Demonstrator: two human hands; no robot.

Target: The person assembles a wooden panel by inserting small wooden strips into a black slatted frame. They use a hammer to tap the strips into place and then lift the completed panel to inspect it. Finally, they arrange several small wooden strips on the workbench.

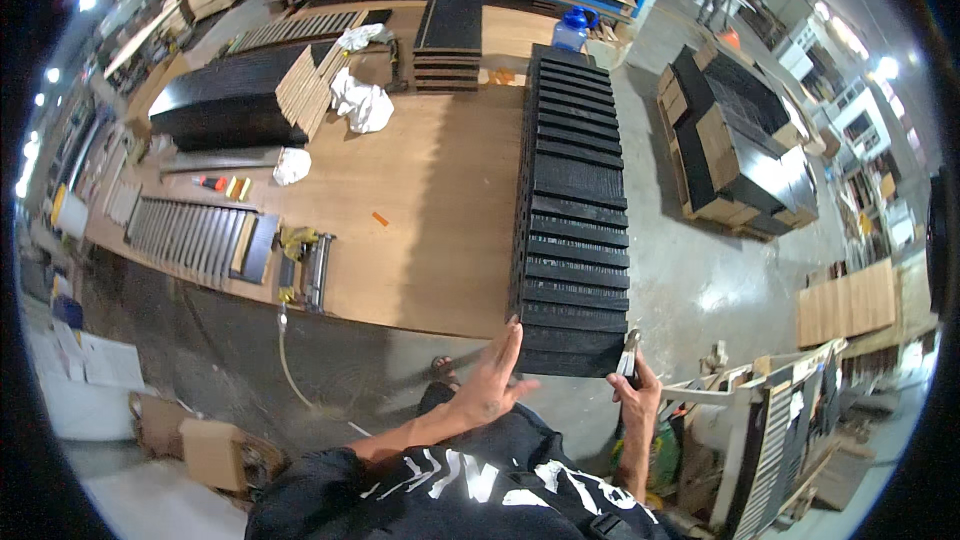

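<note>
A long black slatted wooden panel (575,210), or a stack of them, runs away from me along the right side of the table, its near end hanging past the edge. At the near left corner, my left hand (490,380) rests its outstretched fingertips against the panel's side, thumb apart, holding nothing. My right hand (638,392) is closed around a short hand tool (629,354) with a silvery metal head, held up at the panel's near right corner. The tool's handle is mostly hidden in my palm, so its exact kind cannot be made out.
On the wooden table (440,220) lie a yellow nail gun (300,265), slatted pieces (185,230), white cloths (362,102) and black board stacks (450,20). A blue jug (572,30) stands at the far end. A loaded pallet (740,140) sits on the floor to the right.
</note>
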